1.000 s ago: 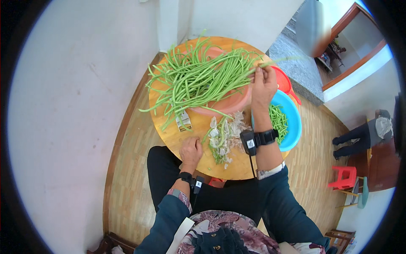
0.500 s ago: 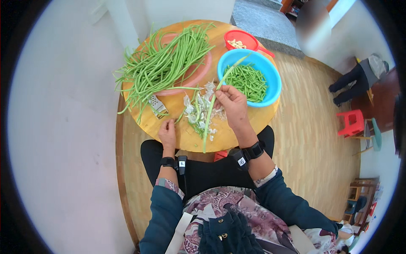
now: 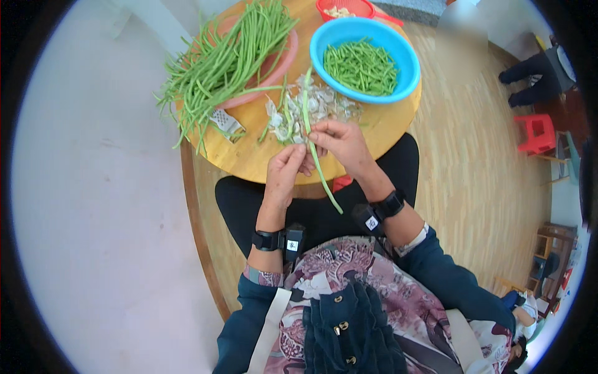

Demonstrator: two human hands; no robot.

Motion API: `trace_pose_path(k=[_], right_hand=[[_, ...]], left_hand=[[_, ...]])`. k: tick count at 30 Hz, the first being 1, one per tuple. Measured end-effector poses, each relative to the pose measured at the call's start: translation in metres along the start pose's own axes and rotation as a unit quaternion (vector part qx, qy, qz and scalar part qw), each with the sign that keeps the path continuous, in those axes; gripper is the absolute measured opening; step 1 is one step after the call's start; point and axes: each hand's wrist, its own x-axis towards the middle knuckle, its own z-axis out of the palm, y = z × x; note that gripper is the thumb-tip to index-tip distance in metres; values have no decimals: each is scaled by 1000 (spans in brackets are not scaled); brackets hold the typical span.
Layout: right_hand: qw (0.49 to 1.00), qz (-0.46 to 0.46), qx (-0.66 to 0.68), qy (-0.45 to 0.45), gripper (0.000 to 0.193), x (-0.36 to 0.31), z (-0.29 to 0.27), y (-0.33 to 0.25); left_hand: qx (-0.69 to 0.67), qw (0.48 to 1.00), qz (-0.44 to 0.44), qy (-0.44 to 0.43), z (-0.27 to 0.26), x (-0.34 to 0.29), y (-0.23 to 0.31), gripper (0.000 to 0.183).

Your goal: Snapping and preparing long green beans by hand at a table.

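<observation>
A long green bean (image 3: pixel 324 179) runs slantwise over the table's near edge, its lower end hanging past the wood. My right hand (image 3: pixel 346 147) pinches it near the middle between thumb and fingers. Close beside, my left hand (image 3: pixel 285 171) has its thumb and fingertips pressed together at the same bean, just below the right hand's grip. Beneath and beyond the hands lies a pile of white papery garlic skins (image 3: pixel 327 106) with green scraps among them. A blue basin (image 3: pixel 408 65) behind my right hand holds many short-cut bean pieces (image 3: pixel 361 67).
Uncut long beans (image 3: pixel 233 59) heap over a pink basin (image 3: pixel 288 59) at the far left. A grater-like metal piece (image 3: pixel 225 121) lies in front. At the back, a red basket (image 3: pixel 364 9) holds pale cloves. A red stool (image 3: pixel 537 134) and another person (image 3: pixel 542 71) are at right.
My left hand has come up and right to meet the bean. The right hand has drawn the bean nearer to me. The view has tilted, so the table sits higher.
</observation>
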Motion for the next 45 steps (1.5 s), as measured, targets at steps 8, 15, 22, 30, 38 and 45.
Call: trace_pose_path(k=[8, 15, 22, 30, 38, 45], right_hand=[[999, 39, -11, -1, 17, 9, 6, 0], [993, 11, -107, -39, 21, -4, 3, 4], [967, 169, 13, -190, 25, -44, 13, 0], [951, 198, 86, -221, 22, -45, 15, 0], [957, 192, 72, -206, 20, -45, 15, -2], [978, 85, -92, -165, 16, -47, 15, 7]], left_hand=[[-32, 997, -53, -40, -2, -12, 1, 21], [-117, 993, 19, 26, -16, -14, 13, 16], [-152, 980, 84, 102, -33, -12, 26, 15], [-164, 975, 99, 108, -41, -15, 24, 14], [-160, 973, 107, 127, -34, -13, 23, 9], [-129, 969, 121, 171, -28, -13, 22, 12]])
